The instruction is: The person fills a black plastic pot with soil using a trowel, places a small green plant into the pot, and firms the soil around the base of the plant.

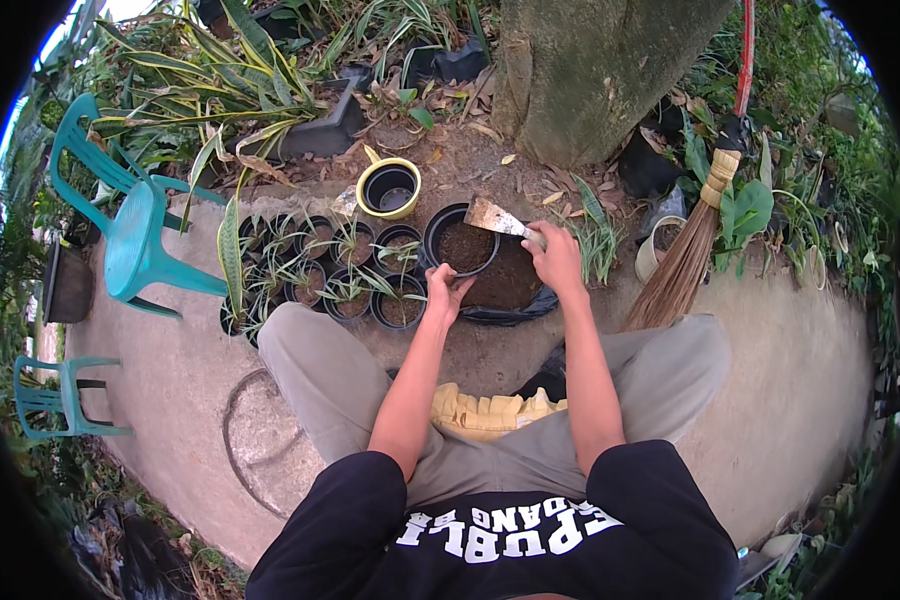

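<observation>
My left hand [447, 288] is closed on the near rim of a round black plastic pot [436, 232], which has dark soil in it. In my right hand [558, 256] is the handle of a putty knife [494, 217], its wide blade rusty and pointing left over the far side of the pot. Directly right of the pot and partly behind it lies a black plastic bag [515, 312] with loose dark soil [515, 278] showing at its top. Left of the pot stand several small black pots with thin striped seedlings [350, 285].
A yellow handled container [413, 200] with a black pot inside stands beyond the seedlings. To the right leans a broom [685, 255] near a white pot [650, 262]. A tree trunk [600, 80] rises ahead. Green plastic chairs [135, 240] stand at left.
</observation>
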